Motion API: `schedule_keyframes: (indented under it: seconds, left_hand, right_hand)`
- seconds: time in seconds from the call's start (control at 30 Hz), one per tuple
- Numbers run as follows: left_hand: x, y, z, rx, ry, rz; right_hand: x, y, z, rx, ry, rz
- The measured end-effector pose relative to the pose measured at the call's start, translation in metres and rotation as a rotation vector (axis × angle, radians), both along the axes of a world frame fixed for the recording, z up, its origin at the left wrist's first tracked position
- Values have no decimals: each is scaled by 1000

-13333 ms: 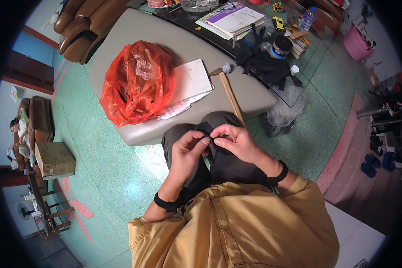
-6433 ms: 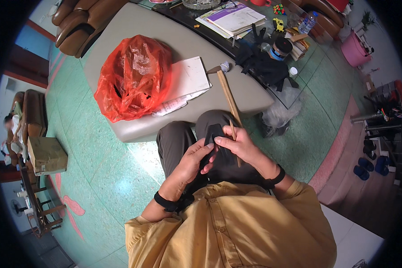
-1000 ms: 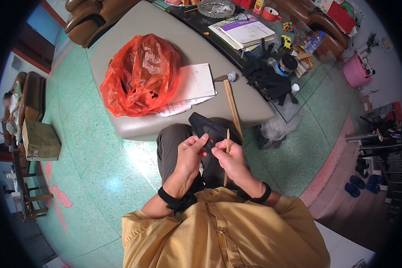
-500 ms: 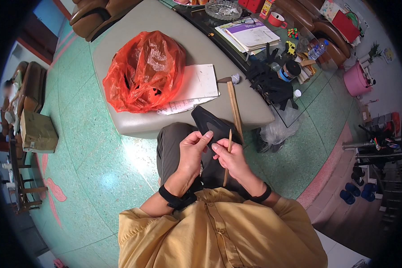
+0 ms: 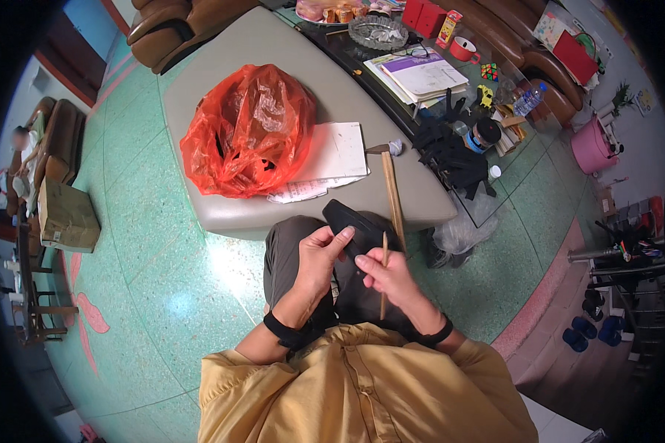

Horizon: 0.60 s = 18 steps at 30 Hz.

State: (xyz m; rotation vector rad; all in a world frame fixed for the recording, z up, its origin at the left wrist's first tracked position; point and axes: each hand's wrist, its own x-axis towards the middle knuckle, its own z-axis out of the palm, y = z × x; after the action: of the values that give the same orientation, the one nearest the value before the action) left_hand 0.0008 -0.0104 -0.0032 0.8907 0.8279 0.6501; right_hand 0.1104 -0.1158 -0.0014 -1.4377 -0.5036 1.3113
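Note:
My left hand (image 5: 319,260) is closed on a flat, black piece with a rounded end (image 5: 341,213), its thumb pressed on top; I cannot tell what kind of thing the piece is. A thin wooden stick (image 5: 383,304) is pinched in my right hand (image 5: 389,276), pointing away from me at one end and toward my lap at the other. The right fingertips lie close to the near edge of the black piece; whether they touch it is hard to see. Both hands are above my lap. Beyond them, a longer wooden strip (image 5: 393,193) leans on the grey padded bench (image 5: 225,48).
On the bench sit a red plastic bag (image 5: 250,122) and a white board (image 5: 341,151). A dark table at right carries papers (image 5: 421,75), black straps (image 5: 443,151), a jar (image 5: 484,134) and a red cup (image 5: 463,49). A cardboard box (image 5: 68,216) stands left; a person (image 5: 28,159) sits beyond it.
The view has tilted slightly, so the scene sits lower and further right. My right hand, with the stick, has drawn a little toward me, away from the left thumb.

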Motion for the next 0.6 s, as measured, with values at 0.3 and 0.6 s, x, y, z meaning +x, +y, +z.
schedule_keyframes:
  seconds: [0.3,0.6]
  left_hand:
    - [1,-3,5,-48,-92,-132]
    - [-2,-5,10,-8,-69,-240]
  right_hand:
    - [13,3,8,147,-116,-38]
    - [18,9,9,300,-354,-36]
